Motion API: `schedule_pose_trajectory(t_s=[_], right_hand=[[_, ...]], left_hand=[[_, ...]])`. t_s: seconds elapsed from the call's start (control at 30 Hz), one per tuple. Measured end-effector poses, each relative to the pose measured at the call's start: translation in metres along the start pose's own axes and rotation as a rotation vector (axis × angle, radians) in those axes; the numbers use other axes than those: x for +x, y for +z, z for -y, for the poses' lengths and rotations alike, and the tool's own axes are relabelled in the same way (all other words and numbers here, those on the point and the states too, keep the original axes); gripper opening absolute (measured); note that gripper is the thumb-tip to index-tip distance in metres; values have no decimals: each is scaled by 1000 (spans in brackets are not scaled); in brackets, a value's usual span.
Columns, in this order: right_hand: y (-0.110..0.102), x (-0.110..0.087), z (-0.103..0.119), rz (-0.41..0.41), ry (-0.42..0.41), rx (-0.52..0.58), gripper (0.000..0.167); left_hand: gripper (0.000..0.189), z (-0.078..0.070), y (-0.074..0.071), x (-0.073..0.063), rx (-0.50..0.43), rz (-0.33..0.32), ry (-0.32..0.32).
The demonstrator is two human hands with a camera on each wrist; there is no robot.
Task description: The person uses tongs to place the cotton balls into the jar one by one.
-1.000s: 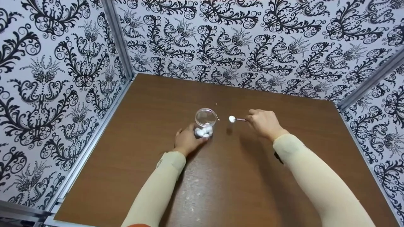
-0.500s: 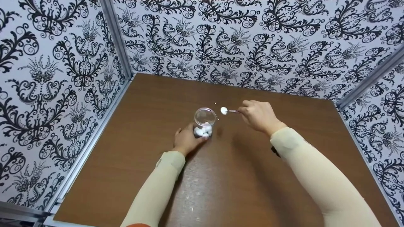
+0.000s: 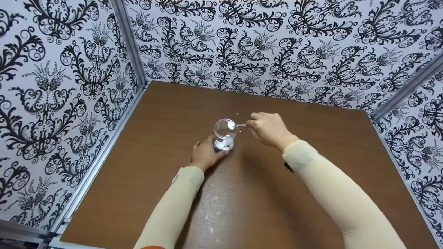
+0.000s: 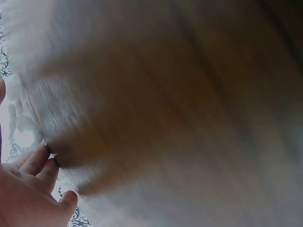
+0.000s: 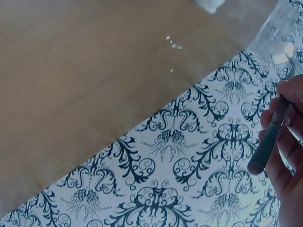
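A clear, open-topped jar stands upright on the table with several white cotton balls at its bottom. My left hand curls around the jar's lower left side, thumb at the front. In the left wrist view, the fingertips show low against the jar and table. My right hand pinches a pair of metal tweezers to the right of the jar. One cotton ball is caught in the tweezers' tips, overlapping the jar's mouth in the head view.
Small white crumbs lie on the brown table just past the jar, to its right. Patterned panels wall in the back and both sides, joined by metal posts.
The right hand has moved left, carrying the tweezers and their cotton ball from beside the jar to its mouth. The left hand and jar have stayed put.
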State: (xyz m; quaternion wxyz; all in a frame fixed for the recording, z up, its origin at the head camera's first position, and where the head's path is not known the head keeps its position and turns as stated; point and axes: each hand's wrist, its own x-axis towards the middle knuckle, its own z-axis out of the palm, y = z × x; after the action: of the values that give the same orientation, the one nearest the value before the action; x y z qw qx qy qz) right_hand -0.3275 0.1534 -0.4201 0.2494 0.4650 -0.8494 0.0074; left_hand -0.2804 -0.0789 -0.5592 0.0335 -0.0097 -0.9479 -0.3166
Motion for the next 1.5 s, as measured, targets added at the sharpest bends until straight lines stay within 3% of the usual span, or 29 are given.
schedule_pose_trajectory(t_s=[0.47,0.97,1.33,1.5], right_hand=[[8,-4,4,9,-8,5,10],[2,-11,0,7,22,5,9],[10,-52,-19,-24,107,-10,11],[25,-70,-17,16,147,0,7]], left_hand=[[74,-4,0,-2,0,3,14],[79,-3,3,-3,15,13,9],[78,-2,0,0,17,9,11],[78,0,-1,0,9,2,11]])
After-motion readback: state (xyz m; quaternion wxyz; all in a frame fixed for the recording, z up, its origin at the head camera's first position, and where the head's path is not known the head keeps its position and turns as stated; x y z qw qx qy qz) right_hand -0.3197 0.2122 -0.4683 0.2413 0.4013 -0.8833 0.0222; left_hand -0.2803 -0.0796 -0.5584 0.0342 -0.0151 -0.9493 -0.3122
